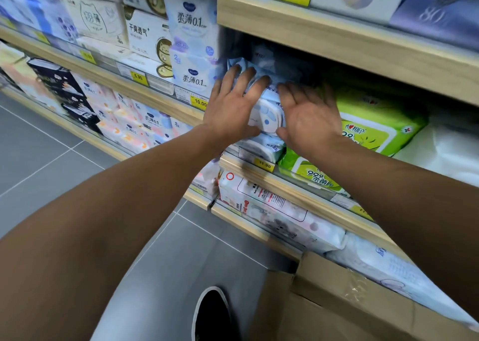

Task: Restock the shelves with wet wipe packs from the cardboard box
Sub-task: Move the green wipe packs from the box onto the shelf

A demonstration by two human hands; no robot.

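Both your hands are up at the middle shelf (pixel 261 170), fingers spread flat, not clamped on anything. Head view, the only one: your left hand (pixel 230 107) presses its open palm on the left face of the blue-and-white wet wipe pack (pixel 267 115), fingertips reaching up over the crumpled blue pack (pixel 242 64) behind it. Your right hand (pixel 308 115) lies open against the right side of the same pack, fingers fanned toward the dark back of the shelf. The pack sits between the two palms, touching both, on top of another white pack (pixel 264 147) at the shelf's front edge, just left of the green wipe packs (pixel 373 125). Progress, as a judgement: this pack is on the shelf and being pushed or squared into its stack, so one placement is nearly done. Cardboard box (pixel 334 291) stands low right, below the shelves, flap open; its inside is out of sight, so how many packs remain cannot be told. Dark space above and behind the stack suggests more room to fill.
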